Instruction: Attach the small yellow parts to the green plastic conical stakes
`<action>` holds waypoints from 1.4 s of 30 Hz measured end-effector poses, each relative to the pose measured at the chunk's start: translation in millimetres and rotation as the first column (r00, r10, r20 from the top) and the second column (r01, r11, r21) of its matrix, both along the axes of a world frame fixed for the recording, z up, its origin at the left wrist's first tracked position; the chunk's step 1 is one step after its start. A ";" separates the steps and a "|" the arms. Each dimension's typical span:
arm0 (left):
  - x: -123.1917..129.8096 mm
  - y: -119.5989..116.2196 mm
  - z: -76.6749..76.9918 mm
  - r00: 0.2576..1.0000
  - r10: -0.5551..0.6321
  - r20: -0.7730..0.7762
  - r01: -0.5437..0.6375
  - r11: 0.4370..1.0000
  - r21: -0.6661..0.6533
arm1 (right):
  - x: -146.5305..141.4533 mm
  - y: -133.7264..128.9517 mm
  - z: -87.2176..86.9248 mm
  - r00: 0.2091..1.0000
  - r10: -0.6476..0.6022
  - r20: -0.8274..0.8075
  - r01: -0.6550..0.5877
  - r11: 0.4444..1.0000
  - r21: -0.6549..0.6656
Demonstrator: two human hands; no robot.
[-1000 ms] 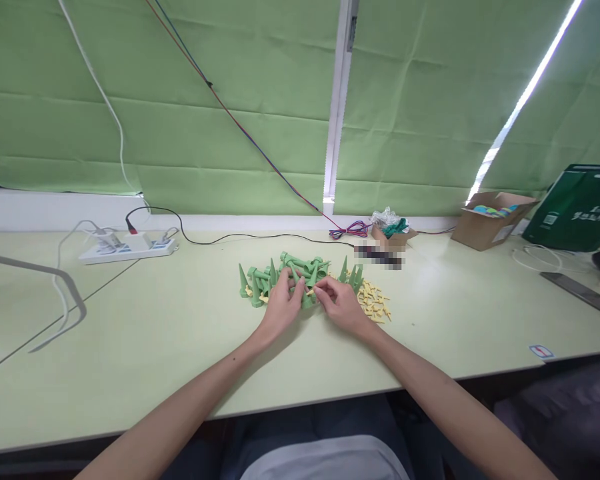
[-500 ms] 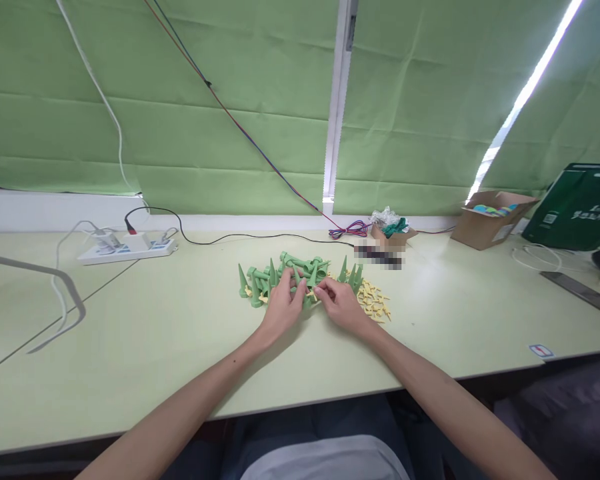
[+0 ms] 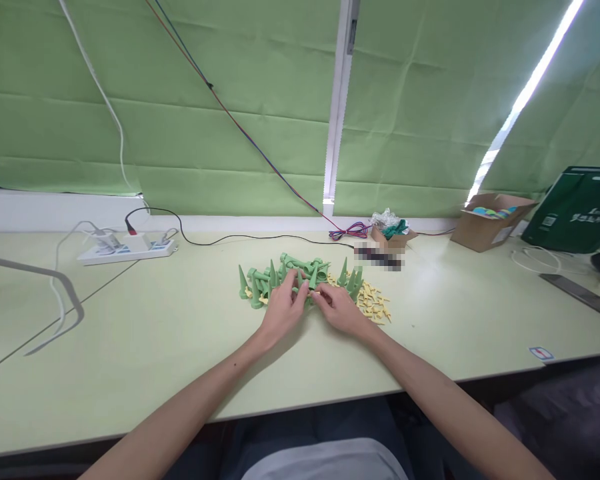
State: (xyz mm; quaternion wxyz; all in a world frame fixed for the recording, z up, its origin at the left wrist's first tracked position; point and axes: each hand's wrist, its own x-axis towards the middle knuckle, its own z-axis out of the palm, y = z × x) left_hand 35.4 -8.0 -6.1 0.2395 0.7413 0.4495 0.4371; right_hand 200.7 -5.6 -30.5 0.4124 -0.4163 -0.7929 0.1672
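My left hand (image 3: 284, 305) is closed around a green plastic spike (image 3: 296, 290), mostly covered by the fingers. Close beside it, my right hand (image 3: 339, 309) pinches a small yellow plastic piece (image 3: 315, 292) against the green part; the fingertips hide most of it. Behind and around both hands lies a pile of green plastic spikes (image 3: 304, 261), some standing point up, others on their sides. To the right of my right hand is a spread of small yellow pieces (image 3: 376, 305). A few more yellow bits lie among the green spikes at the left.
A white power strip (image 3: 130, 249) with plugs is at the back left. Along the back run a black cable (image 3: 240, 236) and a coiled red-blue wire (image 3: 350, 231). A small open box (image 3: 394, 235), a larger cardboard box (image 3: 490, 227) and a phone (image 3: 580, 292) are to the right.
My right hand has shifted slightly left towards my left hand, and the yellow piece at its fingertips is now more hidden. My left hand stays almost in place.
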 end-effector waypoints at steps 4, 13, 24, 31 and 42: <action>0.5 -0.4 -0.4 1.000 -0.027 -0.002 0.027 0.999 -0.025 | -0.8 -0.5 0.8 0.999 -0.028 -0.018 0.027 0.999 -0.045; 1.0 -5.4 2.8 0.993 -0.112 -0.025 0.111 0.993 -0.024 | -1.0 0.7 2.4 0.991 -0.046 -0.128 0.030 0.992 -0.126; -1.4 -5.7 -3.4 0.984 -0.136 0.114 0.137 0.991 0.001 | -1.3 2.1 0.0 0.936 -0.056 -0.347 -0.018 0.978 -0.206; -0.6 -3.0 1.7 0.984 0.000 0.177 0.004 1.000 -0.023 | -0.8 -1.0 1.4 0.909 -0.012 -0.417 -0.061 0.985 -0.161; -1.0 -1.4 2.0 0.993 -0.078 0.088 0.091 0.984 -0.153 | 1.8 -7.1 6.7 0.945 0.031 -0.325 -0.068 0.992 -0.104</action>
